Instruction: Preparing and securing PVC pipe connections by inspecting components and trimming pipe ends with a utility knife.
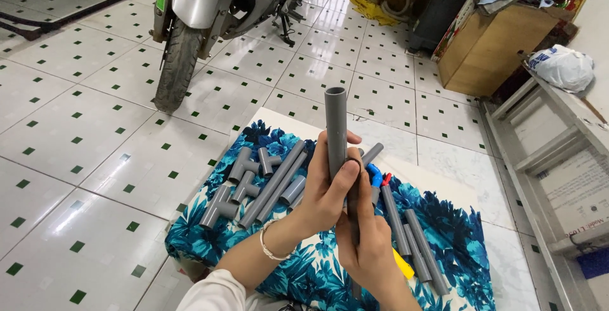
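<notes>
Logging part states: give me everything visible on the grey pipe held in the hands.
The grey pipe is a straight, round tube, plain matte grey, plastic by its look, with an open hollow top end. It stands nearly upright above the blue floral cloth. The left hand wraps its middle, thumb across the front; the right hand grips lower down, hiding the bottom end. No fitting shows on the top end. Similar pipes and tee fittings lie on the cloth below.

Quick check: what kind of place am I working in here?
Likely a home garage or entry room: a parked motorbike on the tiled floor, stacked boxes, and a cloth-covered low table of grey pipe pieces.
</notes>
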